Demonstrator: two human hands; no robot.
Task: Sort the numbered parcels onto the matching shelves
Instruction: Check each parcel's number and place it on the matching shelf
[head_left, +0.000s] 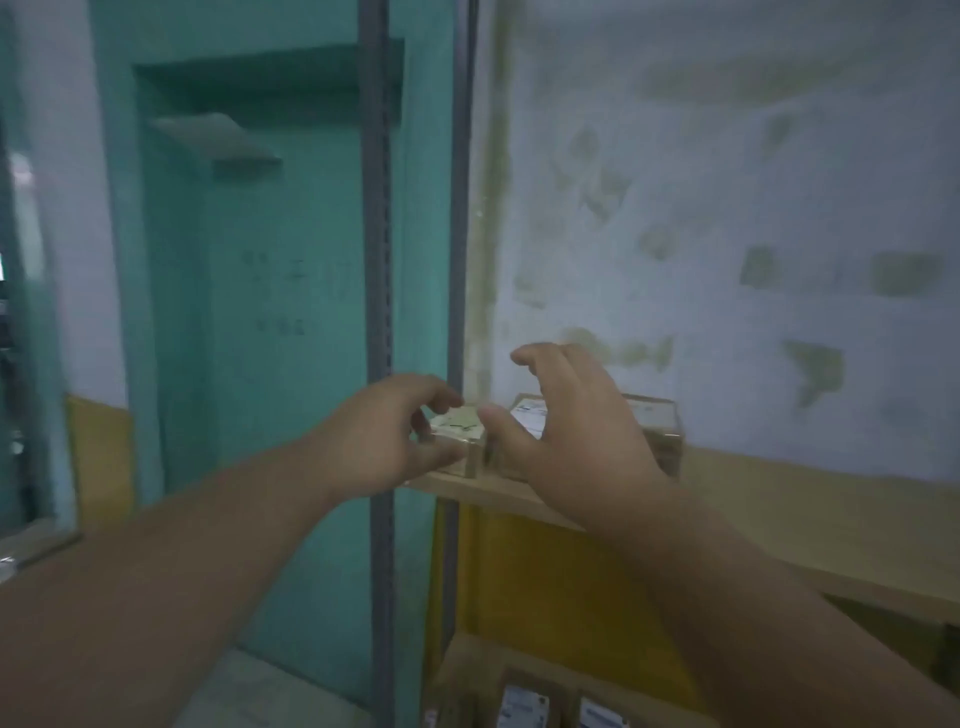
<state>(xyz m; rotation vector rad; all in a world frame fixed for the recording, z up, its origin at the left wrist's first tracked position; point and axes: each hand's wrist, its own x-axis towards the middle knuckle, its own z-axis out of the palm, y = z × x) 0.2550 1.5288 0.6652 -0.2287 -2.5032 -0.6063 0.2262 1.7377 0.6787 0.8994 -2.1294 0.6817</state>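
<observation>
While both arms reach forward, the left hand (384, 434) curls thumb and fingers round the left side of a small parcel (460, 441) that sits at the left end of the wooden shelf (779, 514), by the grey upright (376, 260). The right hand (566, 431) is spread with its thumb against the parcel's right edge and its fingers arched above a larger labelled parcel (654, 421) just behind. More labelled parcels (524, 709) sit on the lower shelf; frame blurred.
</observation>
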